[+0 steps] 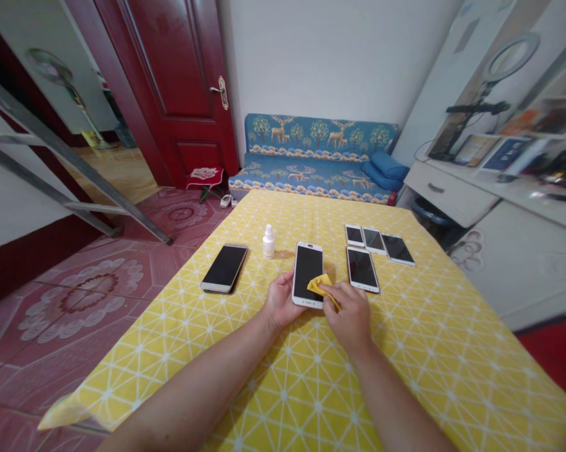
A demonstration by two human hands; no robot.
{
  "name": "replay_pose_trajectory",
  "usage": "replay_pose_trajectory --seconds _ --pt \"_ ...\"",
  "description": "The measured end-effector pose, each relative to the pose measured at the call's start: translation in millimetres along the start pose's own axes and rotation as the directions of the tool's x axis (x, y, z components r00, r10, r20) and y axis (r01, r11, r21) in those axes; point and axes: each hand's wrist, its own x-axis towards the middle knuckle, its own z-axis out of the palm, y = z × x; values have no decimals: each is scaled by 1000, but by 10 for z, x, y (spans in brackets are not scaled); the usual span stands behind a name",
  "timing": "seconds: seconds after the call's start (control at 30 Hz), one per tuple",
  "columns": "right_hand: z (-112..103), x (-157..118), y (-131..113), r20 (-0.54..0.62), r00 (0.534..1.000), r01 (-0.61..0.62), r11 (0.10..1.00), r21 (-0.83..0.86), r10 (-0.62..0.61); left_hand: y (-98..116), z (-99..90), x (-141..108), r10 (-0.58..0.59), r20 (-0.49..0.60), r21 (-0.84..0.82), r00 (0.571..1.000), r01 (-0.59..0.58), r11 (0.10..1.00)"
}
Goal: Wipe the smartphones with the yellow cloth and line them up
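My left hand (281, 301) grips a white smartphone (306, 267) from its left side and from below, with the dark screen facing up. A yellow cloth (319, 285) is pinched in the fingers of my right hand (351, 314) and rests against the lower right of that screen. Beyond the phone, to the left, a small white spray bottle (268, 242) stands upright. Farther left lies a dark-screened phone (225, 269), which seems to sit on another one. Just right of my right hand is a white phone (363, 269) lying face up.
Several phones lie at the right, including a large one (398, 248), on the yellow patterned tablecloth (264, 389). A blue sofa (306, 166) stands past the far table edge. At the right is a white cabinet (452, 188); a metal ladder (76, 163) leans at the left.
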Motion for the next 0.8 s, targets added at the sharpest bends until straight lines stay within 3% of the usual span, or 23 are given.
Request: replay_pose_trajectory --seconds 0.17,0.3,0.47,0.6,0.8 --pt "-6 -10 -163 103 980 151 974 171 -170 -7 -48 6 -33 3 47 999 32 998" --pt "12 19 -239 79 969 211 953 219 -233 -26 -68 -9 -84 -50 76 995 88 993" --pt "34 54 -141 -21 986 167 980 112 -165 -114 -20 -7 -23 -54 79 998 27 997" --pt "-6 110 -82 -95 989 115 993 25 -112 -184 6 -33 -84 -33 218 996 89 972" --pt "-100 182 98 -198 980 23 999 -45 -31 -197 -39 -90 -43 153 478 987 -35 877"
